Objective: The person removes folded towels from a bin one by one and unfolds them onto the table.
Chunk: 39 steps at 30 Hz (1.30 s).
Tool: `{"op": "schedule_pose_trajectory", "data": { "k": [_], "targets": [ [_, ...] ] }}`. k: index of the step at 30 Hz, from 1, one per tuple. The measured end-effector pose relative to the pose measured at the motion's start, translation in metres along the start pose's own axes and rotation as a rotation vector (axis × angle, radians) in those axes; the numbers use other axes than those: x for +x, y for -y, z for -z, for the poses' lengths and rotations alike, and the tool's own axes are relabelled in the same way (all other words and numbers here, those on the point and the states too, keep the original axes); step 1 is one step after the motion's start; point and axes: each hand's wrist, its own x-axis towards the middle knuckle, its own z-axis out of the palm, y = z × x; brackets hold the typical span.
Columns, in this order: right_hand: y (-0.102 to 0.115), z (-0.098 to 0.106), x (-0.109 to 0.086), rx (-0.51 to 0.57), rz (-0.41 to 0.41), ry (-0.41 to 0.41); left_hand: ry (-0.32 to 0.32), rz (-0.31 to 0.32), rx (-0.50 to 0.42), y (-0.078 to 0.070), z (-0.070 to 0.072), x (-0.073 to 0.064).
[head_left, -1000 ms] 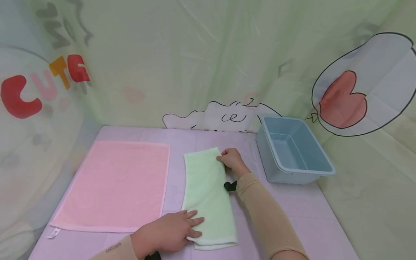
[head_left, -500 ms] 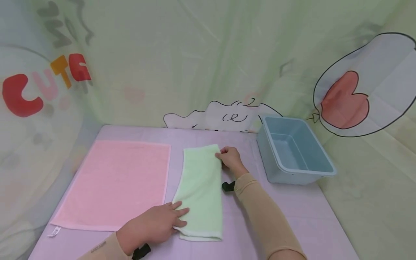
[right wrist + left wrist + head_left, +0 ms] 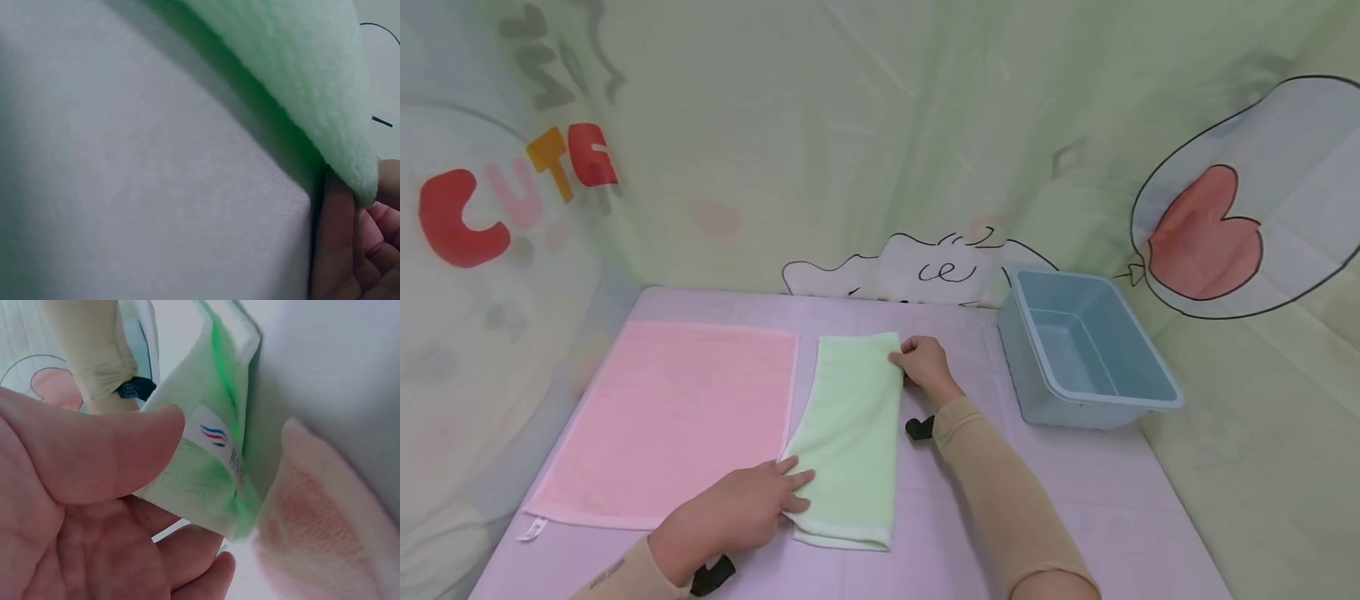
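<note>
A pale green towel (image 3: 848,433), folded into a long strip with white borders, lies on the lilac tabletop. My right hand (image 3: 928,367) pinches its far right corner; the right wrist view shows that edge lifted between thumb and fingers (image 3: 340,237). At the near left edge, my left hand (image 3: 733,510) holds the towel, its fingers spread on top. In the left wrist view the thumb (image 3: 150,444) lies against the towel's edge beside a white label (image 3: 215,437), with the other fingers partly hidden behind the cloth.
To the left, a pink towel (image 3: 692,417) lies spread flat, its white tag (image 3: 533,529) at the near left corner. An open blue-grey plastic basin (image 3: 1056,404) stands at the back right. Printed curtains (image 3: 737,150) enclose the table (image 3: 955,517) at the back and sides.
The green towel has slid left, closer to the pink towel, with its near end shifting most. My left hand has moved left with it; my right hand has shifted slightly left, keeping its pinch.
</note>
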Motion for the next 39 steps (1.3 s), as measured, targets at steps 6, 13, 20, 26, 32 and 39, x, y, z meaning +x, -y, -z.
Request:
{"op": "schedule_pose_trajectory", "data": {
  "k": [6, 13, 20, 26, 32, 39],
  "targets": [
    [0.004, -0.002, 0.001, -0.151, 0.041, -0.035, -0.073, -0.063, 0.046, -0.006, -0.007, -0.002],
    [0.006, -0.004, -0.001, -0.278, 0.068, -0.068, -0.084, -0.048, 0.037, -0.010, -0.014, -0.003],
    [0.020, -0.008, -0.005, -0.394, 0.257, -0.116, -0.156, -0.074, 0.031, -0.012, -0.019, -0.003],
    [0.051, -0.021, -0.026, -0.418, 0.541, 0.136, -0.210, -0.095, 0.051, -0.015, -0.019, -0.004],
    [0.072, -0.045, -0.048, -0.415, 0.701, 0.446, -0.254, -0.107, 0.085, -0.016, -0.019, -0.004],
    [0.081, -0.063, -0.063, -0.389, 0.654, 0.714, -0.261, -0.130, 0.122, -0.016, -0.019, -0.001]
  ]
}}
